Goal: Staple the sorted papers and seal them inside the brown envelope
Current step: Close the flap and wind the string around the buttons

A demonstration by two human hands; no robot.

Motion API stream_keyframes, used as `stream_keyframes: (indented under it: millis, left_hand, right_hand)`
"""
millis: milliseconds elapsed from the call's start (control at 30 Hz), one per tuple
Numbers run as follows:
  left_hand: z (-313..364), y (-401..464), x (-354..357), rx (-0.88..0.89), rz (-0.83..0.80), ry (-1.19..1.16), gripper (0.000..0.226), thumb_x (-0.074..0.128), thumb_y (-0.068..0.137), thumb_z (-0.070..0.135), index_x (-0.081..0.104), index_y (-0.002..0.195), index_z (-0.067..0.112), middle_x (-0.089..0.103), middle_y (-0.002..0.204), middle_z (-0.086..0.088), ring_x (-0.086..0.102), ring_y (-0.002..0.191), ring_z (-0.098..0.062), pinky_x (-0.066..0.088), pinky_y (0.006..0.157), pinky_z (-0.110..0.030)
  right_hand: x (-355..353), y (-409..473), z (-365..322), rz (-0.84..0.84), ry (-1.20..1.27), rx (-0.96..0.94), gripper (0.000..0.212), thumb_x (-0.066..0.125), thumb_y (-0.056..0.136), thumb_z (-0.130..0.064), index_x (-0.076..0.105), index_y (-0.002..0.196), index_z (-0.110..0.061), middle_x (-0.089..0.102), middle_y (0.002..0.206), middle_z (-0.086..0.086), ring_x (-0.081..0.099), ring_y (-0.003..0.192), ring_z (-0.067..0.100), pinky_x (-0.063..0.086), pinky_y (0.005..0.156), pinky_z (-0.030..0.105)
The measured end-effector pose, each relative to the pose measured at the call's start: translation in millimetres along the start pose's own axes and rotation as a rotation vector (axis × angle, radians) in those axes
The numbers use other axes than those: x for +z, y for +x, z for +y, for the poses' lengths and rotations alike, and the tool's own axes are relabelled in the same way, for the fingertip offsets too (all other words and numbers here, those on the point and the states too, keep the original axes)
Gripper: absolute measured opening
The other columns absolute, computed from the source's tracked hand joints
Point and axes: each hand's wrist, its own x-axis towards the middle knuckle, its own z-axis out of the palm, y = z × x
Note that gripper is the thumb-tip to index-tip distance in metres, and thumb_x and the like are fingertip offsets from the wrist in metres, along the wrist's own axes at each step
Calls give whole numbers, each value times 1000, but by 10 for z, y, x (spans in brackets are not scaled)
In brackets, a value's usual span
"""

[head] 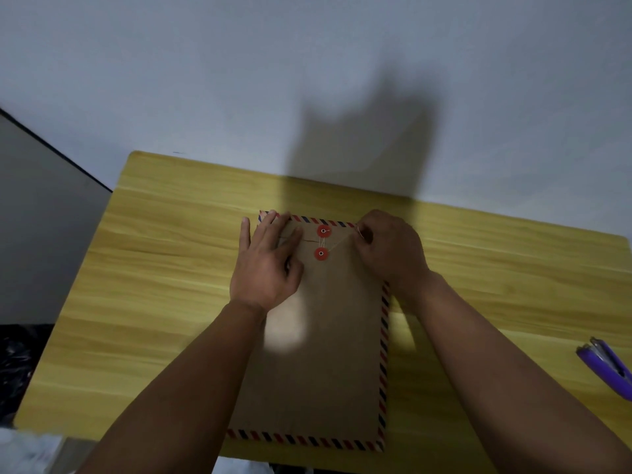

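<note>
The brown envelope [328,354] with a red-and-blue striped border lies flat on the yellow wooden table [154,268], flap end away from me. Two red string buttons [322,241] sit on the closed flap, one above the other. My left hand [265,261] presses flat on the flap's left part, fingers straight. My right hand [390,248] pinches the thin white string [342,243], which runs taut from the buttons up to my fingers. No papers are in sight.
A purple stapler [607,367] lies at the table's right edge. A grey wall stands behind the table. A dark bag [13,364] sits on the floor to the left, and pale objects lie at the bottom left corner.
</note>
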Motion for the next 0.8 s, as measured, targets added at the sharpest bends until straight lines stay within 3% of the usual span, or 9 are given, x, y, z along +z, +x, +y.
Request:
stream_keyframes:
  millis: [133, 233, 367, 433, 600, 700, 800]
  left_hand:
    - [7, -1, 13, 7, 22, 13, 51, 56, 84, 22, 69, 134, 16, 50, 154, -13, 36, 152, -33, 13, 125, -65]
    - [11, 7, 22, 8, 33, 22, 50, 55, 85, 22, 70, 132, 16, 51, 153, -13, 37, 152, -33, 15, 124, -66]
    - [7, 6, 31, 8, 37, 29, 47, 59, 85, 20, 70, 131, 16, 52, 152, -13, 36, 152, -32, 15, 125, -65]
    - [8, 8, 28, 9, 38, 31, 46, 59, 86, 20, 70, 131, 16, 52, 152, -13, 35, 153, -32, 15, 125, -65]
    - [9, 17, 19, 8, 41, 41, 47, 58, 86, 19, 69, 132, 18, 52, 152, -13, 35, 153, -31, 16, 124, -66]
    - [21, 22, 9, 6, 23, 51, 50, 58, 87, 20, 66, 136, 20, 50, 153, -12, 34, 153, -30, 16, 124, -65]
    - [22, 22, 8, 6, 17, 55, 52, 57, 87, 21, 65, 138, 21, 50, 153, -12, 35, 153, -31, 16, 124, -65]
  right_hand:
    - [-18, 247, -100, -103, -39, -29, 13, 65, 92, -25, 66, 83, -16, 62, 90, -3, 57, 80, 18, 38, 65, 29]
    - [-21, 415, -164, -185, -75, 1, 22, 65, 93, -30, 60, 73, -22, 57, 85, -7, 53, 75, 14, 32, 59, 26]
    - [-31, 610, -258, -269, -136, 12, 40, 66, 88, -24, 42, 56, -25, 48, 66, -6, 53, 67, 19, 30, 56, 27]
    - [-65, 687, -338, -318, -192, -5, 34, 66, 85, -22, 48, 57, -22, 54, 67, 0, 58, 68, 23, 36, 56, 28]
    - [18, 791, -609, -393, -333, -71, 20, 63, 90, -23, 58, 72, -16, 50, 70, -1, 56, 72, 25, 35, 58, 28]
    - [145, 709, -741, -382, -396, -138, 15, 64, 93, -23, 68, 103, -12, 63, 102, 6, 65, 87, 28, 38, 65, 31]
    - [209, 564, -751, -318, -391, -211, 17, 67, 95, -25, 67, 109, -15, 57, 113, 6, 65, 99, 28, 40, 65, 34]
